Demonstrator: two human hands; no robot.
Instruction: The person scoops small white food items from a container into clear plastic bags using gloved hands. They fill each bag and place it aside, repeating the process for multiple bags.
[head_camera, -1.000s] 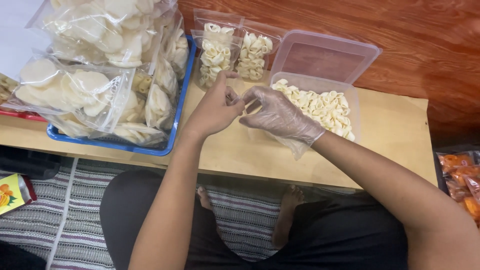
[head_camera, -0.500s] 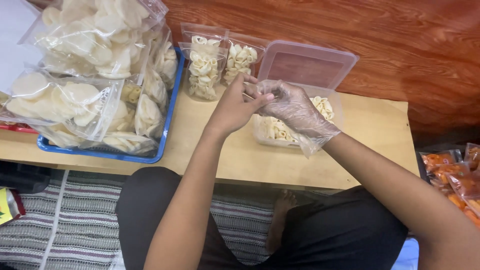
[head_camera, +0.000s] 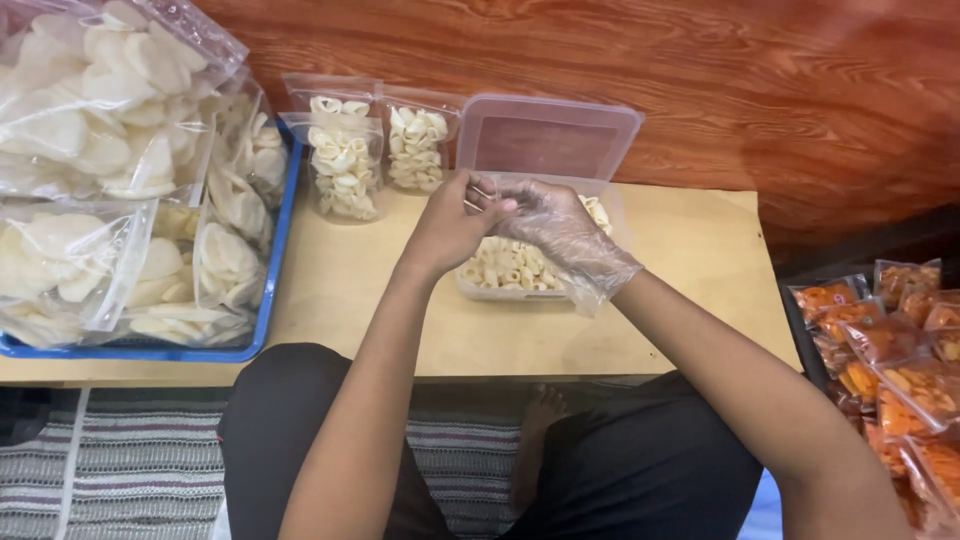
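Bare left hand (head_camera: 455, 222) pinches the crinkly clear glove on the right hand (head_camera: 553, 232) (fingers curled) above a plastic tub (head_camera: 540, 292) of pale curled crackers (head_camera: 498, 265)

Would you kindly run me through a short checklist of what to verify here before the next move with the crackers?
1. Glove on right hand: ok, clear plastic glove covers it.
2. Left hand gloved: not ok, bare.
3. Clear tub of curled crackers open: ok, lid stands up behind it.
4. Both hands over the tub: ok, fingertips meet above it.
5. What the fingers pinch: cannot tell, too small.
6. Filled pouches upright on the table: ok, beside the blue tray.
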